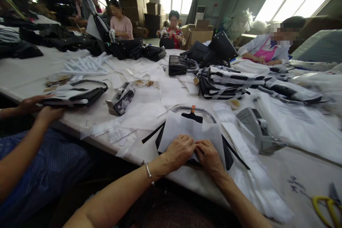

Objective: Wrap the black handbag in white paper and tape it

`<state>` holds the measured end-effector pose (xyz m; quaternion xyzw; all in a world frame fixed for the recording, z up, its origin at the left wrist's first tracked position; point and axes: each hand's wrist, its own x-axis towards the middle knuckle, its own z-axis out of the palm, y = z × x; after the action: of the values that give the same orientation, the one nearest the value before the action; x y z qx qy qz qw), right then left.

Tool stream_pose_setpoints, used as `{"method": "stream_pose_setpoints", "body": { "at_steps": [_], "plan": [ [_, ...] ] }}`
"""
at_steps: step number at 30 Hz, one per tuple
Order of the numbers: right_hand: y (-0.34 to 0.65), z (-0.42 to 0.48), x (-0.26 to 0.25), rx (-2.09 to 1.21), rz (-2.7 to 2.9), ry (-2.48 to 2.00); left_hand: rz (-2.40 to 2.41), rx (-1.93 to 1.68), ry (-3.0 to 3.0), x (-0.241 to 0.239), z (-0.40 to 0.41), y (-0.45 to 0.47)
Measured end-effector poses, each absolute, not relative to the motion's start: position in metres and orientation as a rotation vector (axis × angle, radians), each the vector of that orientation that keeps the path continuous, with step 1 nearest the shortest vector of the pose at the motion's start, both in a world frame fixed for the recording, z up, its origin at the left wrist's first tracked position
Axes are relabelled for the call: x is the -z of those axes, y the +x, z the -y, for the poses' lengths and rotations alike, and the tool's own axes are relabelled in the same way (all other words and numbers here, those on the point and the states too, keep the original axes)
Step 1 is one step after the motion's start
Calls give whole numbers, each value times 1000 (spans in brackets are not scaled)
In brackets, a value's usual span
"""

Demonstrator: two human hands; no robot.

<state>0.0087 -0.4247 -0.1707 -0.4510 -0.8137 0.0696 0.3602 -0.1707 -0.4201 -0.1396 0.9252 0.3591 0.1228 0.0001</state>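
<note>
Nearest the camera, the left hand [179, 150] and right hand [208, 155] lie side by side, fingers curled down and pressing on a sheet of white tissue paper [192, 131] that covers most of a black handbag [227, 153] lying flat at the table's near edge. Neither hand is closed around anything; both are flattened onto the paper, fingertips touching at its lower middle. The bag's handle [196, 109] arcs out at twelve o'clock from the hands, with a small orange tag [192, 107] at its top. Judging by how things lie, the paper is already laid over the bag but not tucked or folded round it, and no outer sleeve is on yet, so the wrapping looks about midway.

At three o'clock a grey tape dispenser [258, 130] sits near, and beyond it clear plastic bags [294, 121]. Yellow-handled scissors [324, 206] lie at four o'clock, well apart. At nine o'clock a co-worker's hands [40, 108] rest on another black bag [77, 94], partly papered. A second tape dispenser [121, 99] stands at eleven o'clock.

Farther off, at one o'clock, a stack of wrapped bags [227, 83] suggests finished pieces, while unwrapped black bags [136, 50] at eleven o'clock look like work left. Other people sit along the far side of the white table [21, 74].
</note>
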Motion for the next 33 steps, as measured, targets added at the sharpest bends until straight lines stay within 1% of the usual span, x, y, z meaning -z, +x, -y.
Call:
{"method": "stream_pose_setpoints", "body": {
  "at_steps": [5,9,11,17,22,27,30,33],
  "plan": [
    [11,421,164,-319,2137,-1233,-1218,-443,2793,151,421,-172],
    [22,414,163,-455,2156,-1342,-1190,-518,2879,156,422,-170],
    [26,406,162,-509,2263,-1345,-1173,-539,2929,160,420,-169],
    [10,384,155,-292,2471,-1227,-1164,-519,2954,168,418,-168],
    [11,381,176,-422,2562,-1033,-1145,-609,2957,161,426,-178],
    [15,389,192,-289,2590,-1057,-1514,-775,2749,161,440,-205],
    [9,392,186,-230,2645,-1105,-1559,-856,2609,168,442,-222],
    [4,393,179,-230,2682,-1138,-1493,-869,2495,166,438,-239]
  ]
}}
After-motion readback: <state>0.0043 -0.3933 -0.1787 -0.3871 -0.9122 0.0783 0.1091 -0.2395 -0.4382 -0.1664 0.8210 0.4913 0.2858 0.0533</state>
